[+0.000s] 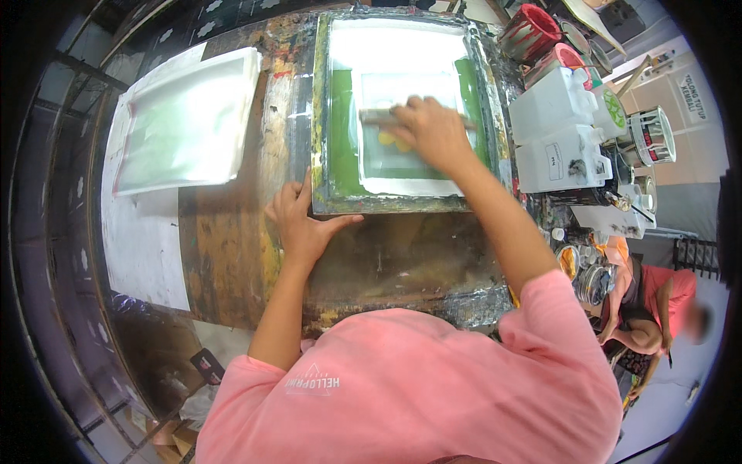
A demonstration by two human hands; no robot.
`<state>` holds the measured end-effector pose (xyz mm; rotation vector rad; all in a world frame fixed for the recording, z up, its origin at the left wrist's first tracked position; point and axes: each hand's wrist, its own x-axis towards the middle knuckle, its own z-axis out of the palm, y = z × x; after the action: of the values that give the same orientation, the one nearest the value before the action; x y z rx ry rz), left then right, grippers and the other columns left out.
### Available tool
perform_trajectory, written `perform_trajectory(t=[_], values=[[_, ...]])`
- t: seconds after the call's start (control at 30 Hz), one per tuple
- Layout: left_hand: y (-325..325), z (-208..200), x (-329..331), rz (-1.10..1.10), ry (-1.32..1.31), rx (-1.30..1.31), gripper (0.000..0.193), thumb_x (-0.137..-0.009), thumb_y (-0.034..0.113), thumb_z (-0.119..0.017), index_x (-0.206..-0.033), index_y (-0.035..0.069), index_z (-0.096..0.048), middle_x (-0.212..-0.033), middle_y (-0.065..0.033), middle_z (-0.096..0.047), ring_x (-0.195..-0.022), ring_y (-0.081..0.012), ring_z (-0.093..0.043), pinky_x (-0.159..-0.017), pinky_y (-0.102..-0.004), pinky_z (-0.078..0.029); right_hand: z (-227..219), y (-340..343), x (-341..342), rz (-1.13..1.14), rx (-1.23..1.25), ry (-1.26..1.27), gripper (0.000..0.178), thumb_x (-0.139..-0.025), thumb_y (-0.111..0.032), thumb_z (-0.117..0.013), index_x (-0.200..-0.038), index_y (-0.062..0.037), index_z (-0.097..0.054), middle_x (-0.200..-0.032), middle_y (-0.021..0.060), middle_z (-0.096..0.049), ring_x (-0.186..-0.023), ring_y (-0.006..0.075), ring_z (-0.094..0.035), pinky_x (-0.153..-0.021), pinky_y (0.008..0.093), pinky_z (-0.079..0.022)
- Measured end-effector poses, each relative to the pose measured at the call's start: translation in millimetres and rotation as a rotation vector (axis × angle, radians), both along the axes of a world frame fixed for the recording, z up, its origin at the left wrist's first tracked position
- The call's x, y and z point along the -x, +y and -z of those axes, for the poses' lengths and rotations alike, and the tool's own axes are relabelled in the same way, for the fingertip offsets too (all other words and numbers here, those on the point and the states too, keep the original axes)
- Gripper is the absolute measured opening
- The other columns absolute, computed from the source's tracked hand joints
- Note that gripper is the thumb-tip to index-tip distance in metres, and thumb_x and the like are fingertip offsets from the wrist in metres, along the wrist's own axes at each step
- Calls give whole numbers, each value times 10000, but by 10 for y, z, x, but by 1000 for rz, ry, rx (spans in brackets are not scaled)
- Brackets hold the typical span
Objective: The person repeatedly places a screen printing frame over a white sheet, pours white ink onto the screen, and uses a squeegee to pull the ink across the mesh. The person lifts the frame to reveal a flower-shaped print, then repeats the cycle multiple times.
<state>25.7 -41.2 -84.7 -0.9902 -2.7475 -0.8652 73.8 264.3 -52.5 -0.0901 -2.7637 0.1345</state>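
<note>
A screen-printing frame [318,139] with a green and white mesh [345,166] lies on the stained work table. My right hand [434,133] is closed around a squeegee [376,117], whose long edge lies across the middle of the mesh. Some yellow shows on the mesh just below the squeegee. At the frame's near left corner rests my left hand [300,224], its fingers spread along the left side and its thumb stretched along the near edge. Left of the frame lies a stack of clear, shiny sheets [189,124] on white paper [143,247].
White plastic jerrycans [550,108] stand close to the frame's right side, with red-stained paint cans [532,35] behind them. A paint-streaked can [651,135] and several small jars [595,284] are farther right. Another person [657,309] crouches at the lower right. Metal rails [54,201] run along the left.
</note>
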Motion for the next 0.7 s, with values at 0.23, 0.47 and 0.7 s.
perform_trajectory(t=[0.23,0.47,0.7], values=[[20,8,16,1,102,-37,1188,-526,730,-919,-1491,101,-625,-1041,-66,-605,-1072,-285,-527,-998,-463,-319,-264,769,880,-34,37,-183,494,-993,-607,-608,-1034,-136,-752,-934,101,-714,-909,330,-715,-776,487,-561],[-14,65,5,22,27,-102,1213,-566,719,-902,-1510,31,-575,-966,-78,-691,-964,-292,-526,-933,-428,-394,-280,966,1133,-55,30,-136,487,-997,-609,-585,-1126,-170,-751,-994,112,-746,-962,345,-726,-822,496,-567],[-39,127,-16,3,135,-91,1193,-612,740,-861,-1515,24,-552,-1022,-95,-702,-953,-299,-542,-929,-433,-409,-87,642,759,-11,-38,-60,458,-1009,-593,-583,-1024,-154,-712,-913,99,-699,-899,312,-729,-699,479,-580]])
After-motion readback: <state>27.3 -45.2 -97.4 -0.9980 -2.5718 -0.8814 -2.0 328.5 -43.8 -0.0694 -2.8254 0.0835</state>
